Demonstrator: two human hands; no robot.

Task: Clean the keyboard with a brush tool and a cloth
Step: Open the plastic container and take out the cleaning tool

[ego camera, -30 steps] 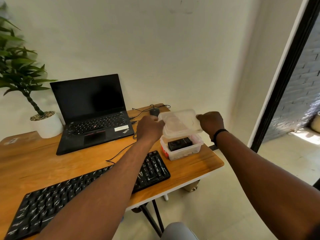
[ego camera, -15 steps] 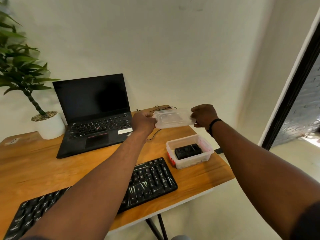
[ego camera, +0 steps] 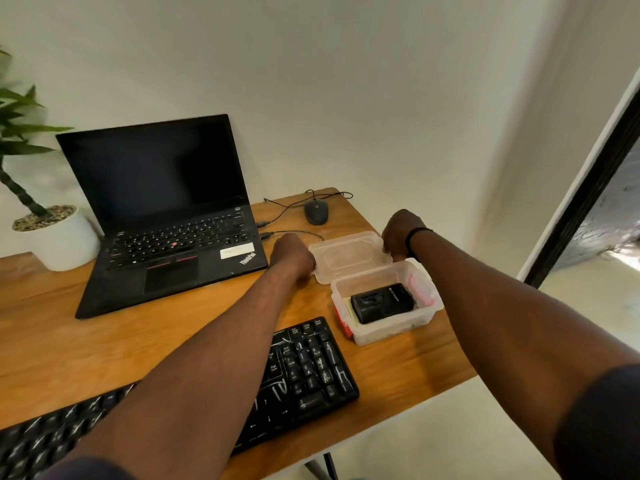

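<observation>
A black keyboard (ego camera: 304,372) lies along the near edge of the wooden desk (ego camera: 104,344), partly hidden under my left forearm. Behind its right end stands an open clear plastic box (ego camera: 388,327) with a black case (ego camera: 382,303) inside. The box's clear lid (ego camera: 349,258) lies flat on the desk just behind the box. My left hand (ego camera: 291,254) grips the lid's left end and my right hand (ego camera: 401,233) grips its right end. No brush or cloth shows.
An open black laptop (ego camera: 166,216) sits left of the lid, with a potted plant (ego camera: 52,233) at the far left. A black mouse (ego camera: 316,211) and its cable lie behind the lid. The desk ends just right of the box.
Both hands lifted the lid off the box, carried it back and lowered it onto the desk behind the box.
</observation>
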